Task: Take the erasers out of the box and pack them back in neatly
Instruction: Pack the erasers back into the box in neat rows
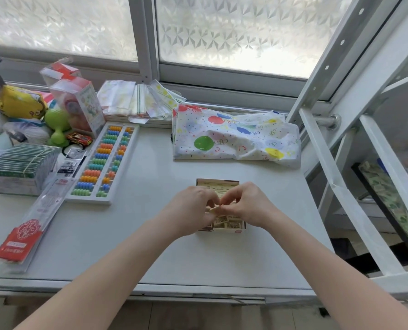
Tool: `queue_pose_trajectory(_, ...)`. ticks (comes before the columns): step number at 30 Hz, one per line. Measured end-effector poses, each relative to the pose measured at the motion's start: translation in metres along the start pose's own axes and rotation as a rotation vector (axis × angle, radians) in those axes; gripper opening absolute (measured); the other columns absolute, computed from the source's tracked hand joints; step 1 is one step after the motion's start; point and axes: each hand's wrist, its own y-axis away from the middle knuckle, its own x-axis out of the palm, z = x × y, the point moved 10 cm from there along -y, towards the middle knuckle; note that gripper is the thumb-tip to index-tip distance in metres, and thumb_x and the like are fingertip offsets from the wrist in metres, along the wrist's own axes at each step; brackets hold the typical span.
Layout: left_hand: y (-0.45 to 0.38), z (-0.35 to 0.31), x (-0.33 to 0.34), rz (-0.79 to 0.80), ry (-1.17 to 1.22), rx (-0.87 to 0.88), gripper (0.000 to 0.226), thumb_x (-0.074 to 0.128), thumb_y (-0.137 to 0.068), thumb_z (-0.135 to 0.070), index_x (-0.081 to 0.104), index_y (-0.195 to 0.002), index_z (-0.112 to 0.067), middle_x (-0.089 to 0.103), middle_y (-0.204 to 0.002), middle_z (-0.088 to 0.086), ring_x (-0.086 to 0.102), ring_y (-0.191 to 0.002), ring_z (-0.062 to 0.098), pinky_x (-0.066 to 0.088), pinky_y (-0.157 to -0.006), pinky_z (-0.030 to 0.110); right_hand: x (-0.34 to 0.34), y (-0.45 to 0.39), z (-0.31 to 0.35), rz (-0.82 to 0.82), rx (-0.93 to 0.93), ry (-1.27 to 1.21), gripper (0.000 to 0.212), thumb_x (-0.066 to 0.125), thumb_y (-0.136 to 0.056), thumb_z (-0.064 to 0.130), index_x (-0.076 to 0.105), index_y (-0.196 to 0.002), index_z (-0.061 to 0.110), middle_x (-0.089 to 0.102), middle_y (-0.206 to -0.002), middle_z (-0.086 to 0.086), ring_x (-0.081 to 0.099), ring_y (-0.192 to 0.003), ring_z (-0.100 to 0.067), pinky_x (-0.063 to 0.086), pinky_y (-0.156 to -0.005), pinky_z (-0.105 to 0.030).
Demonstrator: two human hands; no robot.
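Head view: the box (222, 228) sits open on the white table (150, 234), near its front edge, with erasers (231, 225) packed inside. Both hands meet above the box. The left hand (193, 208) and right hand (245, 203) have curled fingers pinching one eraser (214, 210) between them. An abacus (103, 163) lies well to the left.

Bright daylight through frosted window (234, 32) — edges bowed, slightly soft.
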Motion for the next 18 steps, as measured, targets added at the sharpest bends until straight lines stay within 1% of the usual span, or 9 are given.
queue_pose_trajectory(2,-0.003,0.000,0.002,0.018,-0.040,-0.013,0.024,0.063,-0.084,-0.029,0.069,-0.105,-0.021,0.068,-0.101,-0.002,0.060,-0.097,0.015,0.047,-0.081,0.027,-0.002,0.003,0.003,0.018,-0.009,0.051,0.013,0.080,-0.071,0.021,0.076,-0.082,0.016,0.054,-0.043,0.019,0.048,-0.045,0.002,0.032,-0.046,-0.011)
queue_pose_trajectory(3,-0.005,-0.001,0.003,0.023,-0.059,-0.010,0.023,0.062,-0.085,-0.031,0.070,-0.104,-0.021,0.068,-0.100,-0.002,0.060,-0.096,0.016,0.047,-0.079,0.027,-0.006,0.005,0.005,0.012,-0.012,0.107,0.016,0.080,-0.071,0.024,0.074,-0.085,0.016,0.053,-0.047,0.019,0.048,-0.047,0.001,0.034,-0.046,-0.010)
queue_pose_trajectory(4,-0.006,-0.002,0.003,0.028,-0.075,-0.006,0.023,0.061,-0.085,-0.033,0.071,-0.103,-0.021,0.068,-0.099,-0.001,0.060,-0.095,0.017,0.047,-0.077,0.028,-0.012,0.006,0.007,0.000,-0.013,0.182,0.018,0.080,-0.070,0.026,0.072,-0.084,0.017,0.053,-0.054,0.017,0.049,-0.050,0.001,0.035,-0.046,-0.008)
queue_pose_trajectory(6,-0.008,-0.004,0.004,0.041,-0.106,-0.001,0.023,0.060,-0.085,-0.033,0.072,-0.100,-0.019,0.067,-0.096,0.000,0.059,-0.093,0.018,0.048,-0.075,0.030,-0.016,0.009,0.010,0.017,0.005,0.309,0.016,0.079,-0.068,0.029,0.068,-0.073,0.017,0.057,-0.062,0.012,0.051,-0.055,-0.002,0.037,-0.047,-0.008)
queue_pose_trajectory(8,-0.009,-0.004,0.006,0.058,-0.131,-0.003,0.022,0.062,-0.083,-0.030,0.072,-0.101,-0.020,0.066,-0.097,0.000,0.059,-0.095,0.019,0.049,-0.076,0.031,-0.005,0.011,0.008,0.077,0.067,0.420,0.018,0.076,-0.068,0.029,0.066,-0.069,0.014,0.061,-0.062,0.002,0.057,-0.057,-0.013,0.046,-0.050,-0.022)
queue_pose_trajectory(10,-0.010,-0.004,0.008,0.083,-0.147,-0.007,0.027,0.064,-0.082,-0.027,0.070,-0.108,-0.023,0.065,-0.101,-0.001,0.058,-0.097,0.018,0.049,-0.079,0.031,0.006,0.013,0.003,0.111,0.123,0.511,0.021,0.071,-0.068,0.029,0.066,-0.075,0.010,0.062,-0.065,-0.002,0.059,-0.064,-0.020,0.050,-0.058,-0.029)
queue_pose_trajectory(12,-0.011,-0.005,0.010,0.104,-0.158,-0.003,0.031,0.065,-0.082,-0.026,0.067,-0.113,-0.026,0.064,-0.104,-0.002,0.058,-0.099,0.017,0.049,-0.080,0.031,0.010,0.012,-0.003,0.118,0.167,0.510,0.022,0.068,-0.067,0.028,0.061,-0.078,0.010,0.060,-0.067,-0.002,0.058,-0.065,-0.021,0.051,-0.060,-0.030)
queue_pose_trajectory(15,-0.011,-0.006,0.010,0.103,-0.163,0.010,0.031,0.064,-0.083,-0.027,0.066,-0.114,-0.028,0.063,-0.103,-0.003,0.056,-0.101,0.016,0.045,-0.079,0.029,0.009,0.010,-0.006,0.150,0.206,0.520,0.018,0.069,-0.067,0.024,0.058,-0.074,0.012,0.058,-0.069,-0.003,0.054,-0.063,-0.020,0.046,-0.058,-0.028)
queue_pose_trajectory(18,-0.011,-0.007,0.012,0.111,-0.161,0.021,0.031,0.062,-0.084,-0.026,0.066,-0.114,-0.026,0.061,-0.105,-0.001,0.055,-0.103,0.017,0.044,-0.081,0.029,0.009,0.010,-0.007,0.179,0.213,0.501,0.016,0.071,-0.068,0.023,0.059,-0.070,0.013,0.057,-0.068,-0.004,0.052,-0.062,-0.019,0.043,-0.057,-0.027)
